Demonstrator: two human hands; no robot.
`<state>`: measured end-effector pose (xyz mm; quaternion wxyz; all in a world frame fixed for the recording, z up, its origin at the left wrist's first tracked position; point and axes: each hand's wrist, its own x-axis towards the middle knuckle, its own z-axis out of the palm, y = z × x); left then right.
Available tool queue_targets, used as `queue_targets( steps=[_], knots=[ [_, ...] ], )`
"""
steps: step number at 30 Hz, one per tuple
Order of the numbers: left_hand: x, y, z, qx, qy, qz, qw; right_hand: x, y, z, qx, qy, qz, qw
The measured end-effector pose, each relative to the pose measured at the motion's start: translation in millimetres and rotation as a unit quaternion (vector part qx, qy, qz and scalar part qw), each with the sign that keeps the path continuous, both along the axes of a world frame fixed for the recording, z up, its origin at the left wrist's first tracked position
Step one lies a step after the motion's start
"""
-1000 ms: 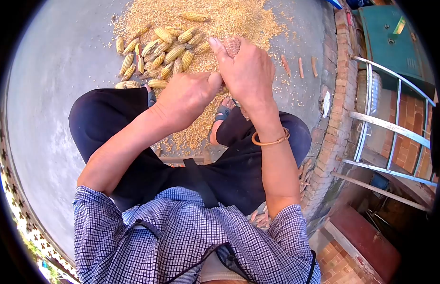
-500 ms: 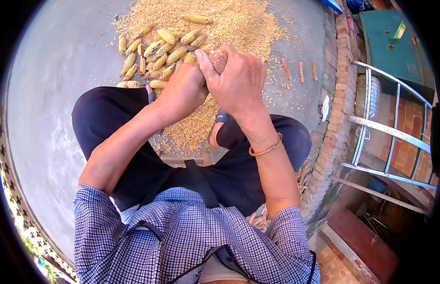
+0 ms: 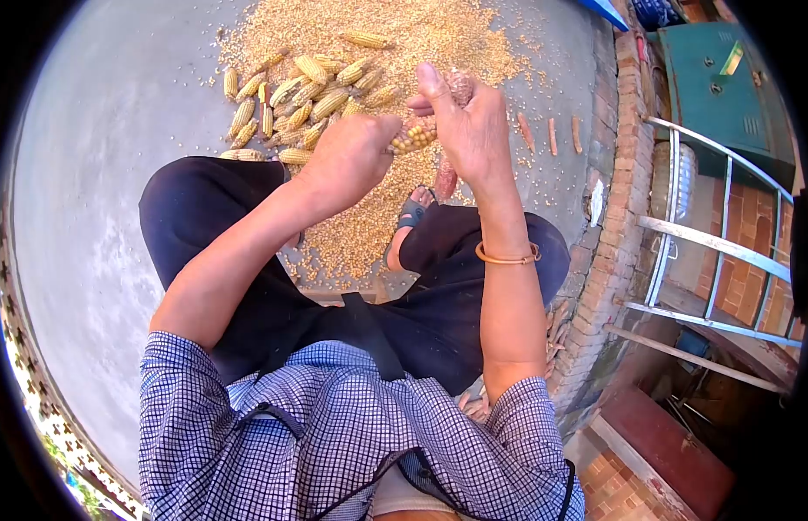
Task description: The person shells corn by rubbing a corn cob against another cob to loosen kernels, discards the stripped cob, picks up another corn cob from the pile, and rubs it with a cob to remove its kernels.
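My left hand (image 3: 350, 159) is closed round a partly shelled ear of corn (image 3: 414, 139), whose yellow kernels show between my two hands. My right hand (image 3: 472, 130), its thumb raised, holds a bare reddish corn cob (image 3: 460, 87) that shows past the fingers. Below the palm hangs another reddish cob end (image 3: 447, 180); whether it belongs to the same cob I cannot tell. Under and beyond my hands lies a heap of unshelled ears (image 3: 327, 102) beside spread loose kernels (image 3: 439, 35).
Several bare cobs (image 3: 553, 136) lie to the right on the concrete floor (image 3: 109, 148). A low brick edge (image 3: 625, 165) runs along the right, with a metal railing (image 3: 725, 239) and a green cabinet (image 3: 712, 82) past it. A sandalled foot (image 3: 411, 213) rests among kernels.
My hands have moved apart; the right one shifted right and its thumb lifted. The kernelled ear now shows between them, and more of the reddish cob is visible.
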<state>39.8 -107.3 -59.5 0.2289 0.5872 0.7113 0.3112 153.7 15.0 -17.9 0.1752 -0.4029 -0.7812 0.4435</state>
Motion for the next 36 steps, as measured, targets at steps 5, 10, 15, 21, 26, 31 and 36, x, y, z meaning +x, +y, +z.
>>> queue_targets(
  steps=[5, 10, 15, 21, 26, 31, 36],
  knots=[
    [1.4, 3.8, -5.0, 0.089, -0.197, 0.023, 0.976, -7.9, -28.1, -0.2, 0.277, -0.058, 0.122, 0.951],
    [11.7, -4.1, -5.2, -0.017, 0.002, -0.035, 0.999, -20.8, -25.0, -7.3, 0.175, -0.128, 0.031, 0.976],
    [15.5, -1.6, -1.4, -0.004, 0.142, -0.073, 0.987, -23.7, -7.0, -20.3, 0.103, -0.131, 0.008, 0.986],
    [3.7, 5.4, -14.7, 0.052, -0.193, -0.022, 0.980, -1.3, 21.5, -1.0, -0.107, 0.228, -0.046, 0.967],
    [1.5, 5.8, 20.9, -0.101, -0.407, 0.026, 0.907, 12.0, 11.9, 10.6, 0.029, 0.146, 0.023, 0.989],
    [-2.1, 3.5, 20.8, -0.126, -0.434, 0.053, 0.890, 3.2, -2.8, 3.0, 0.295, 0.108, 0.116, 0.942],
    [4.9, 4.7, -21.6, 0.050, -0.305, 0.030, 0.951, -8.5, -22.7, 8.7, 0.293, -0.058, 0.082, 0.951]
  ],
)
